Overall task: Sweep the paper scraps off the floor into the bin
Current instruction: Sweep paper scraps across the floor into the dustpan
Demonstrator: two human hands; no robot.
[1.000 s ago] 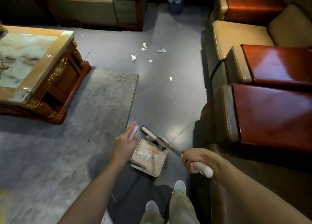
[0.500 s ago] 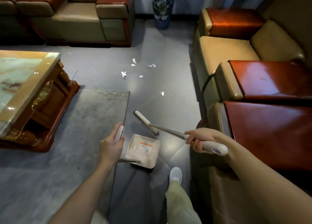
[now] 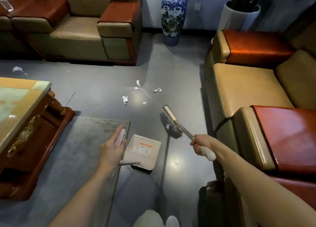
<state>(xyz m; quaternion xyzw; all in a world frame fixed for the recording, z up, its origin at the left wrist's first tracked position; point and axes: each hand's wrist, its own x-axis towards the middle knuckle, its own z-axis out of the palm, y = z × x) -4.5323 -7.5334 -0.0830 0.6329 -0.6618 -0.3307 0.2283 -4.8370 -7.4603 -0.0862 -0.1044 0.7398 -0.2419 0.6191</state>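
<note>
The grey floor [image 3: 179, 83] has paper scraps [image 3: 125, 99] scattered just ahead of my broom [image 3: 171, 122]. My right hand [image 3: 199, 145] is clenched round its handle. My left hand [image 3: 111, 149] grips the dustpan [image 3: 142, 151] handle beside the rug [image 3: 77, 149].

Glossy grey floor [image 3: 106, 83], crumpled white paper scraps [image 3: 125, 99], matt plastic dustpan [image 3: 143, 151].

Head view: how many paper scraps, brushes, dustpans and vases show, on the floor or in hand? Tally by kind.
Scraps: 6 plain to see; smaller flecks unclear
Brush: 1
Dustpan: 1
Vase: 1
Total: 9
</note>
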